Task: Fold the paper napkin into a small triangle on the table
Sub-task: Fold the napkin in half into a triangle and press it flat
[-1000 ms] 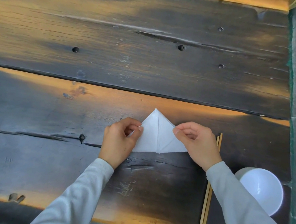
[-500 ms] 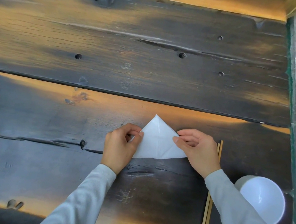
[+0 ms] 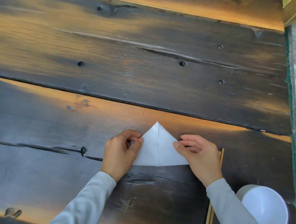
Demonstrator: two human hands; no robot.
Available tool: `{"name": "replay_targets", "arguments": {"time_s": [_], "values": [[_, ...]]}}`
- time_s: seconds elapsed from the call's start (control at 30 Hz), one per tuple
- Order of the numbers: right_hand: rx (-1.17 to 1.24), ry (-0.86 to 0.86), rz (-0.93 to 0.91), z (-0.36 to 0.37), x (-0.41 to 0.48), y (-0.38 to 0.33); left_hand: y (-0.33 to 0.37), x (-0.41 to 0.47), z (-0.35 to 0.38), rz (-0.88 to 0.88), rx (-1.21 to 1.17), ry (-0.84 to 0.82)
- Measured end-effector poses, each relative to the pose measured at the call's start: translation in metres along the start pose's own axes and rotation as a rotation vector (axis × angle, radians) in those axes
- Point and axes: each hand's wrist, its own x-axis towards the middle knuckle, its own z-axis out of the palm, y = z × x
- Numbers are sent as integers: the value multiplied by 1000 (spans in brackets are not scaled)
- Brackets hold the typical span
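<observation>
A white paper napkin [image 3: 158,148] lies flat on the dark wooden table [image 3: 146,68], folded into a triangle with its tip pointing away from me and a crease down its middle. My left hand [image 3: 120,153] pinches the napkin's left edge between thumb and fingers. My right hand [image 3: 199,157] rests on the right corner, thumb pressing the paper and fingers curled above it. Both lower corners are hidden under my hands.
A pair of wooden chopsticks [image 3: 214,193] lies lengthwise just right of my right hand. A white bowl [image 3: 266,211] stands at the near right corner. The table's right edge [image 3: 290,103] runs close beyond it. A gap between planks crosses the table above the napkin.
The napkin's right flap has been pressed down flat. My right hand's fingers have lifted a little. The camera view has shifted, so everything sits lower in the frame.
</observation>
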Motion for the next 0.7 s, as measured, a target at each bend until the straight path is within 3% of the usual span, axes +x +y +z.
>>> {"name": "replay_targets", "arguments": {"time_s": [0.7], "values": [[46,19,19,3,0,11,-2,1,1,48,10,-2]]}}
